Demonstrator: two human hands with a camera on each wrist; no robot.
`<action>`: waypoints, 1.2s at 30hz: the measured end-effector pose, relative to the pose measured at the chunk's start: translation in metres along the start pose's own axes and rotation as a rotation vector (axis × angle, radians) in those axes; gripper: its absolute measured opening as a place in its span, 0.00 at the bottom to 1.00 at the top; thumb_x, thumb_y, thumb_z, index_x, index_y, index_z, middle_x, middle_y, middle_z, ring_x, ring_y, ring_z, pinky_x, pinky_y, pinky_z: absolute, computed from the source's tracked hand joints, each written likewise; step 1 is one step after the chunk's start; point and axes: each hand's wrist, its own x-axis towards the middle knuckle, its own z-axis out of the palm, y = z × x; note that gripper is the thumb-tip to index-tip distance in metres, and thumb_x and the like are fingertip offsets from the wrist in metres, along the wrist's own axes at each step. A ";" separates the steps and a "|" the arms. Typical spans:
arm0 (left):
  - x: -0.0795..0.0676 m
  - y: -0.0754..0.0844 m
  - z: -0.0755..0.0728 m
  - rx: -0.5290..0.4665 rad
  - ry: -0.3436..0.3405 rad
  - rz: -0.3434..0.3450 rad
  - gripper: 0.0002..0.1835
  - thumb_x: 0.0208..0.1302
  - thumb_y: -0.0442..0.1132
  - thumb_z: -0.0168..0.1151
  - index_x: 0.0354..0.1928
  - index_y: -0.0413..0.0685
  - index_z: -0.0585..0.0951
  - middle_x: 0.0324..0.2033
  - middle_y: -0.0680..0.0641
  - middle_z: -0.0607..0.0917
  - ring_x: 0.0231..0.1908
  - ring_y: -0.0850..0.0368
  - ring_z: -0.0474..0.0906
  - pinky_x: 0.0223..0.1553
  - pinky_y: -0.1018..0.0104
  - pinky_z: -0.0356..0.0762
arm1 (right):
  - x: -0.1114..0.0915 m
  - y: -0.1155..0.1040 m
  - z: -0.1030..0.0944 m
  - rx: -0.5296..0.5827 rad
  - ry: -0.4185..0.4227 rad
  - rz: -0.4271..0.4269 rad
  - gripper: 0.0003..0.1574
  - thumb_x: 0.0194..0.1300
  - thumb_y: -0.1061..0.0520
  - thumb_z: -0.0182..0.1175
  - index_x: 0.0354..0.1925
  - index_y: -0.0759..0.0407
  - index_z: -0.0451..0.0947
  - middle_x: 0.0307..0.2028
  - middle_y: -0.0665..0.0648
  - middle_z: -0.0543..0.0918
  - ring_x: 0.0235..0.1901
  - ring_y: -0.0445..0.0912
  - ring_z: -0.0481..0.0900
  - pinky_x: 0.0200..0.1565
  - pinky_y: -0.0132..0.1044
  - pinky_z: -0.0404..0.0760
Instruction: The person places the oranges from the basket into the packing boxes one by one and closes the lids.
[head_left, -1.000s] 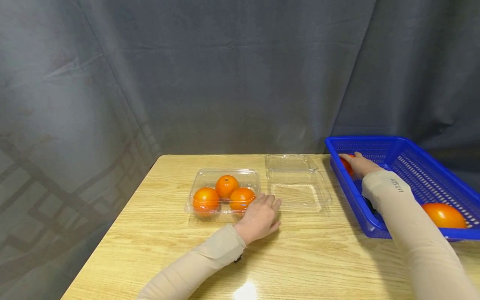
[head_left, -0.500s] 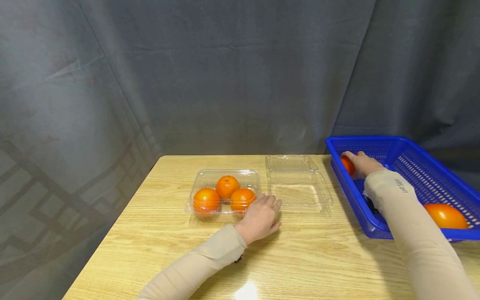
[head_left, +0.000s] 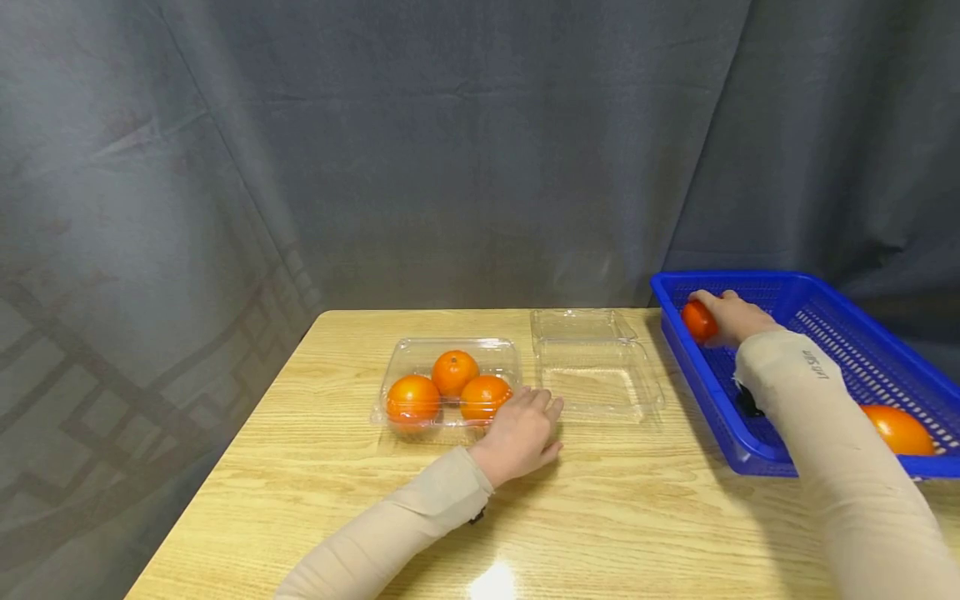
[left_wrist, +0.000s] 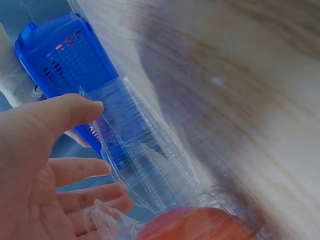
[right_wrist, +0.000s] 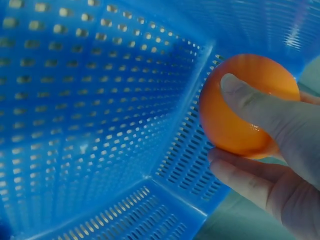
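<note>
My right hand (head_left: 735, 318) holds an orange (head_left: 699, 321) by the far left inner side of the blue basket (head_left: 738, 446). In the right wrist view, the thumb lies across that orange (right_wrist: 245, 105) and the fingers curl under it. My left hand (head_left: 519, 435) rests at the near right corner of a clear plastic clamshell box (head_left: 491, 348). Its fingers are spread and loosely extended in the left wrist view, gripping nothing. Three oranges (head_left: 412, 403) sit in that box. Another orange (head_left: 898, 430) lies at the near end of the basket, partly behind the right sleeve.
A second clear clamshell box (head_left: 592, 383) stands opened on the wooden table (head_left: 600, 517), between the first box and the basket. A grey curtain (head_left: 480, 167) hangs behind the table's back edge.
The right hand has lifted the orange slightly and shifted a little right, so more of the fruit shows above the basket's left wall. The left hand has stayed still.
</note>
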 end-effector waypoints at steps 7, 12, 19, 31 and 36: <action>0.001 0.000 0.001 0.010 -0.008 -0.002 0.31 0.57 0.59 0.56 0.59 0.49 0.72 0.49 0.48 0.79 0.52 0.55 0.76 0.61 0.63 0.67 | -0.004 0.001 -0.007 -0.005 -0.004 -0.007 0.45 0.48 0.62 0.68 0.60 0.59 0.55 0.44 0.79 0.64 0.34 0.68 0.73 0.34 0.63 0.73; 0.002 0.000 0.002 0.011 -0.016 -0.003 0.31 0.57 0.59 0.56 0.59 0.49 0.72 0.49 0.48 0.79 0.52 0.55 0.75 0.61 0.63 0.67 | -0.006 0.002 -0.012 -0.003 0.005 -0.012 0.45 0.48 0.62 0.68 0.60 0.59 0.55 0.43 0.78 0.65 0.34 0.67 0.73 0.33 0.61 0.74; 0.002 0.000 0.001 0.018 -0.020 -0.001 0.31 0.57 0.59 0.55 0.59 0.49 0.72 0.49 0.49 0.79 0.52 0.55 0.75 0.61 0.64 0.66 | -0.010 0.004 -0.019 -0.015 0.010 -0.026 0.45 0.50 0.60 0.67 0.61 0.60 0.54 0.43 0.78 0.64 0.34 0.68 0.73 0.35 0.64 0.73; 0.002 0.000 0.001 0.028 -0.012 0.001 0.31 0.57 0.58 0.56 0.59 0.48 0.72 0.49 0.48 0.79 0.52 0.55 0.75 0.61 0.63 0.67 | -0.014 0.004 -0.027 -0.061 0.028 -0.016 0.45 0.49 0.58 0.68 0.60 0.60 0.54 0.42 0.78 0.65 0.33 0.67 0.73 0.33 0.62 0.74; 0.001 0.000 0.000 0.025 -0.010 -0.003 0.31 0.57 0.58 0.56 0.59 0.48 0.72 0.49 0.48 0.79 0.52 0.55 0.75 0.61 0.63 0.67 | -0.016 0.004 -0.030 -0.065 0.037 -0.023 0.46 0.49 0.57 0.68 0.60 0.60 0.54 0.42 0.77 0.66 0.33 0.66 0.73 0.33 0.62 0.74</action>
